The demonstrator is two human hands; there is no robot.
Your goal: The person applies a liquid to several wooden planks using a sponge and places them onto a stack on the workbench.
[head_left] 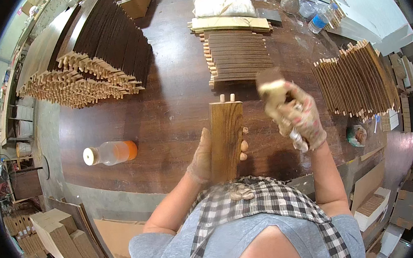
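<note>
Gripping a brown wooden block from behind, the left hand wraps its thumb along the block's left edge while its fingertips curl round the right edge; the block stands on end against the person's checked apron, its far end carrying two pale dowel pegs. Just right of that far end, the gloved right hand is closed in a fist around a blurred pale tool, which hovers near the block's upper right corner without clearly touching it. Left of the left hand, well apart, a plastic bottle with an orange base lies on its side on the dark wooden table. Between the bottle and the block the tabletop is bare, as is the strip straight ahead of the pegs up to a flat row of dark slats. Farther left and ahead, a long fanned stack of dark pegged pieces leans across the table. Right of the right hand, another fanned stack of pegged slats reaches the table's right edge, leaving a narrow open gap beside the fist. Beyond the row of slats lie a white cloth bundle and clear water bottles.
</note>
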